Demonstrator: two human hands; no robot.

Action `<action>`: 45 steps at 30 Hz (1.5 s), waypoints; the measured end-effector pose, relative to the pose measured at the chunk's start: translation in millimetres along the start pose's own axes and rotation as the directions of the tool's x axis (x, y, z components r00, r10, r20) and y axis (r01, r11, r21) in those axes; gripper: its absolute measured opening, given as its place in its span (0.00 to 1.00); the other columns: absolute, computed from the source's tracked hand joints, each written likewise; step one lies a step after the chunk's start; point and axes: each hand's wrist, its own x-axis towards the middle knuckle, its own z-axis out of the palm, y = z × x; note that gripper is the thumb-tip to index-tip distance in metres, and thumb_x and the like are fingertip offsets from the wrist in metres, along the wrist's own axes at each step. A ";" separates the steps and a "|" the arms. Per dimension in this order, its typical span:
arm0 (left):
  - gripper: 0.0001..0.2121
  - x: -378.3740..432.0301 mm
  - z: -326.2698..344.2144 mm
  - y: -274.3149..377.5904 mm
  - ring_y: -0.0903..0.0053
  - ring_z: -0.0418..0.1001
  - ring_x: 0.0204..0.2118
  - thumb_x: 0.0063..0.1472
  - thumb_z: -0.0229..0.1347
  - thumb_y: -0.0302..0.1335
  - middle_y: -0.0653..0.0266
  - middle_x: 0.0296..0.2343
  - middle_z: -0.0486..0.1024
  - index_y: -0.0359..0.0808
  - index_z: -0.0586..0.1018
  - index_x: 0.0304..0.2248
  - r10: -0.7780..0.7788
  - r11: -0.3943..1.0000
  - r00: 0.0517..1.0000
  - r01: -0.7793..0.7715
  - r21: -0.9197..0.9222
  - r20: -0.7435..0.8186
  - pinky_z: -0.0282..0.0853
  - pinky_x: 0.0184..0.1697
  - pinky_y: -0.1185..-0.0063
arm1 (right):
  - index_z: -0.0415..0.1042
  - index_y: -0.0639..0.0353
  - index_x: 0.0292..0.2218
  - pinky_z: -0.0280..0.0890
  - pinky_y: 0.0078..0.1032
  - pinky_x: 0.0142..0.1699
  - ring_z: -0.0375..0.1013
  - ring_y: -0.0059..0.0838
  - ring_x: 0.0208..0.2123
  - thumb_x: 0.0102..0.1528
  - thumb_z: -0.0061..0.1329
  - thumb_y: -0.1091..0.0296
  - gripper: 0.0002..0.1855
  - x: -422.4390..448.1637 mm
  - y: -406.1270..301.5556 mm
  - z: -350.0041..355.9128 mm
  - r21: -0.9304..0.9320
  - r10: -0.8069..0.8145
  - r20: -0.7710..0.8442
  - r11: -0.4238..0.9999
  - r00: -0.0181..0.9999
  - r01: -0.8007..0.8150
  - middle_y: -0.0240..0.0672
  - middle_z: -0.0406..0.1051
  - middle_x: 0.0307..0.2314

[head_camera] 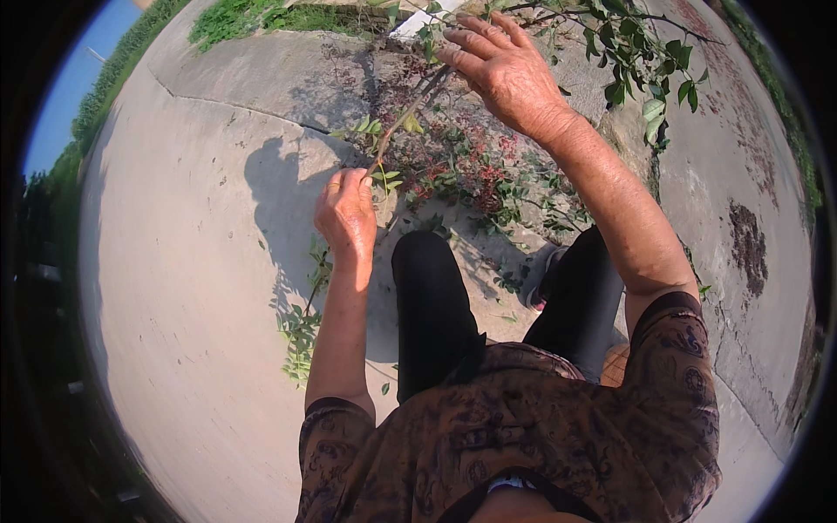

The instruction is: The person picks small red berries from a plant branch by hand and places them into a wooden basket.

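My left hand [348,206] is closed around the lower end of a leafy branch [399,124], which slants up and to the right. My right hand [494,62] is near the branch's upper part, its fingers spread over the stem and twigs; whether it grips anything is unclear. More dark green leaves [628,39] hang from thorny-looking twigs right of my right hand. Below the branch, clusters of small red berries [487,186] and green leaves lie heaped on the concrete ground before my knees.
A cut leafy sprig [304,337] lies left of my left forearm. Concrete paving [196,216] spreads to the left, with a crack across it. Green plants [229,23] grow at the top edge. Reddish bits [752,137] and a dark patch [747,248] lie on the right.
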 end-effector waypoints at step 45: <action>0.11 9.7 24.4 -14.6 0.59 0.70 0.26 0.45 0.49 0.25 0.53 0.22 0.72 0.39 0.77 0.31 -0.347 0.938 0.934 0.348 0.003 0.082 0.65 0.29 0.69 | 0.70 0.57 0.20 0.66 0.29 0.27 0.71 0.32 0.20 0.38 0.42 0.72 0.05 48.6 -74.4 114.5 -0.017 0.064 0.488 0.998 0.871 -0.063 0.37 0.69 0.16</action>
